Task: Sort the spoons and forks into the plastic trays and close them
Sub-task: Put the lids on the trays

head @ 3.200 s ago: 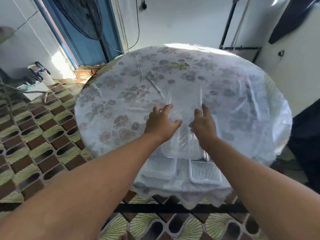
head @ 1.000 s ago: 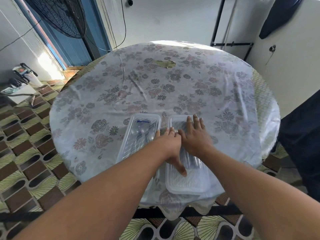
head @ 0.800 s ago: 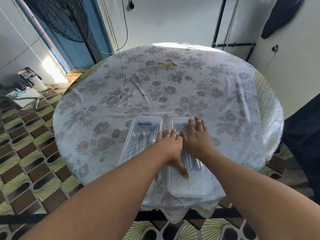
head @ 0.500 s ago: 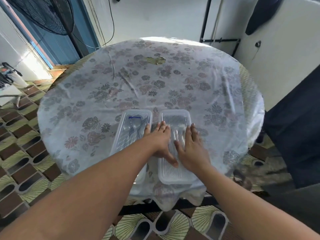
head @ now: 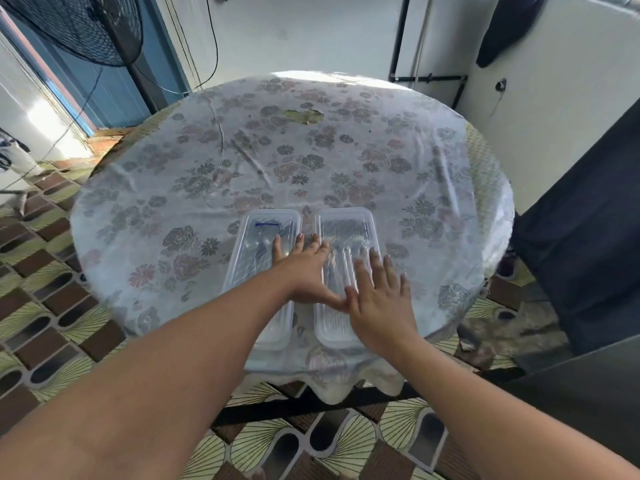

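Note:
Two clear plastic trays with lids on lie side by side near the table's front edge. The left tray (head: 258, 251) shows cutlery and a small blue mark through its lid. Cutlery also shows faintly through the lid of the right tray (head: 344, 226). My left hand (head: 304, 271) lies flat with straight fingers across the gap, touching both trays. My right hand (head: 379, 299) lies flat with spread fingers on the right tray's near right part. Which tray has spoons and which has forks I cannot tell.
The round table (head: 207, 174) has a floral cloth under clear plastic, with a torn patch (head: 304, 116) at the back. A standing fan (head: 86, 26) is at the far left. A dark cloth-covered object (head: 581, 244) stands at the right. Patterned floor tiles surround the table.
The lid that both hands held 3.2 s ago now sits on the right tray. Over the last second my right hand slid nearer and rightward, and my left hand shifted left across both trays.

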### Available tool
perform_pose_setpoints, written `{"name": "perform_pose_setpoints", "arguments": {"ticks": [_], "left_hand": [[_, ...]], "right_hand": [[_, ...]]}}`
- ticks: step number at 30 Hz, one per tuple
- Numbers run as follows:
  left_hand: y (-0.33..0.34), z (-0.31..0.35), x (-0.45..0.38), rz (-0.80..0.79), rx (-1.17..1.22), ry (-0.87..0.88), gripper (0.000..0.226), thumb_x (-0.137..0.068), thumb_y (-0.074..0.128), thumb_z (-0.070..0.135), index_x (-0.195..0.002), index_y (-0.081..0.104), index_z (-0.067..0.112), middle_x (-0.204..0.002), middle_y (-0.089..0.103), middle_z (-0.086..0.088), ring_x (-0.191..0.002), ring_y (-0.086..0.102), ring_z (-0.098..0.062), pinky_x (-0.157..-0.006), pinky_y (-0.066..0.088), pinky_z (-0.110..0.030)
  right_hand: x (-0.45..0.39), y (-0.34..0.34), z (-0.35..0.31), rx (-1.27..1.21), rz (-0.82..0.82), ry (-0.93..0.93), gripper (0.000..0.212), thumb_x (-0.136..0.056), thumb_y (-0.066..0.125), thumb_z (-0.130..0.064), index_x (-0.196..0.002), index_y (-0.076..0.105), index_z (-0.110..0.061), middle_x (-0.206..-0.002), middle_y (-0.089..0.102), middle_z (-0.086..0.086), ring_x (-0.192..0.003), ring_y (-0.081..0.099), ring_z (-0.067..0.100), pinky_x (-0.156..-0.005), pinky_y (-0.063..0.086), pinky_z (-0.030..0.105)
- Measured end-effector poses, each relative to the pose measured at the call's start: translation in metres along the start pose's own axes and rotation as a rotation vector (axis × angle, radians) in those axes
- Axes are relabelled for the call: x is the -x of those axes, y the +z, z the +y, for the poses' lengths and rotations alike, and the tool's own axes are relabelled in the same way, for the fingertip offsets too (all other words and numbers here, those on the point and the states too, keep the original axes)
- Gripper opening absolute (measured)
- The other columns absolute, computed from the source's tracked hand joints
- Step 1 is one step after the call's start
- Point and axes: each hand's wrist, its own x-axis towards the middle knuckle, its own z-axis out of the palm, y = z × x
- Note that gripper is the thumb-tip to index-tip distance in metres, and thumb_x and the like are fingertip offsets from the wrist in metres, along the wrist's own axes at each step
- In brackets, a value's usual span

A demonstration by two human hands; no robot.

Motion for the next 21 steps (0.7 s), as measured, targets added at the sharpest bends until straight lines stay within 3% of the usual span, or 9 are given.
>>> {"name": "perform_pose_setpoints", "arguments": {"ticks": [5,8,11,13,15,17,19,20,21], "left_hand": [[-0.012,-0.009,-0.003,-0.003,0.087,-0.015,0.07,-0.102,0.043,0.046,-0.163,0.012,0.034,-0.171,-0.002,0.012,-0.157,-0.011,-0.02,-0.113,-0.024,-0.066],[-0.013,-0.008,-0.003,0.024,0.124,-0.023,0.056,-0.108,0.03,0.041,-0.162,0.019,0.035,-0.17,0.004,0.014,-0.158,-0.007,-0.019,-0.112,-0.026,-0.064],[-0.006,-0.013,-0.003,0.061,0.146,-0.009,0.051,-0.11,0.026,0.043,-0.161,0.022,0.038,-0.17,0.006,0.017,-0.158,-0.006,-0.017,-0.113,-0.026,-0.063],[-0.002,-0.017,-0.003,0.096,0.17,-0.006,0.049,-0.11,0.028,0.041,-0.16,0.024,0.041,-0.169,0.009,0.019,-0.157,-0.005,-0.014,-0.113,-0.026,-0.063],[-0.002,-0.019,-0.002,0.104,0.171,0.0,0.049,-0.11,0.03,0.04,-0.159,0.024,0.042,-0.169,0.01,0.019,-0.157,-0.004,-0.013,-0.113,-0.026,-0.063],[-0.005,-0.019,-0.003,0.101,0.163,0.003,0.05,-0.11,0.03,0.04,-0.159,0.024,0.042,-0.169,0.01,0.019,-0.157,-0.003,-0.013,-0.113,-0.026,-0.064],[-0.007,-0.019,-0.004,0.09,0.152,0.005,0.05,-0.11,0.029,0.045,-0.159,0.023,0.042,-0.169,0.01,0.018,-0.158,-0.003,-0.014,-0.113,-0.026,-0.064],[-0.007,-0.017,-0.003,0.08,0.147,0.011,0.051,-0.108,0.028,0.05,-0.159,0.023,0.043,-0.169,0.01,0.017,-0.158,-0.003,-0.015,-0.112,-0.026,-0.064],[-0.007,-0.018,-0.003,0.075,0.142,0.016,0.054,-0.106,0.029,0.057,-0.158,0.024,0.044,-0.169,0.011,0.016,-0.158,-0.002,-0.016,-0.112,-0.026,-0.064]], "right_hand": [[0.032,0.01,-0.013,0.204,-0.061,-0.268,0.071,-0.101,0.007,-0.062,-0.161,-0.016,-0.032,-0.168,-0.026,0.002,-0.151,-0.034,0.022,-0.124,-0.013,0.053],[0.03,0.007,-0.014,0.226,-0.099,-0.362,0.068,-0.099,0.003,-0.074,-0.158,-0.015,-0.046,-0.167,-0.025,0.001,-0.151,-0.033,0.026,-0.124,-0.013,0.054],[0.029,0.007,-0.017,0.236,-0.136,-0.388,0.064,-0.099,0.001,-0.073,-0.159,-0.006,-0.05,-0.169,-0.02,-0.001,-0.152,-0.03,0.027,-0.124,-0.011,0.056],[0.027,0.007,-0.019,0.215,-0.112,-0.391,0.063,-0.1,0.009,-0.071,-0.159,0.011,-0.049,-0.171,-0.006,0.001,-0.156,-0.018,0.029,-0.125,-0.006,0.057],[0.021,0.0,-0.023,0.12,-0.068,-0.398,0.057,-0.1,0.021,-0.065,-0.152,0.038,-0.048,-0.169,0.022,0.001,-0.157,0.01,0.028,-0.126,0.006,0.051],[0.004,-0.009,-0.024,-0.06,0.031,-0.369,0.048,-0.1,0.03,-0.053,-0.127,0.067,-0.04,-0.139,0.058,-0.002,-0.13,0.048,0.019,-0.116,0.033,0.042],[-0.025,-0.019,-0.028,-0.191,0.157,-0.333,0.037,-0.098,0.038,-0.039,-0.103,0.07,-0.023,-0.102,0.063,-0.001,-0.094,0.055,0.018,-0.092,0.048,0.043],[-0.041,-0.023,-0.03,-0.208,0.202,-0.303,0.03,-0.099,0.041,-0.035,-0.105,0.066,-0.019,-0.101,0.061,0.002,-0.092,0.057,0.022,-0.087,0.049,0.044],[-0.059,-0.026,-0.033,-0.193,0.22,-0.268,0.029,-0.102,0.043,-0.033,-0.116,0.064,-0.017,-0.112,0.061,0.005,-0.102,0.058,0.027,-0.091,0.048,0.044]]}}
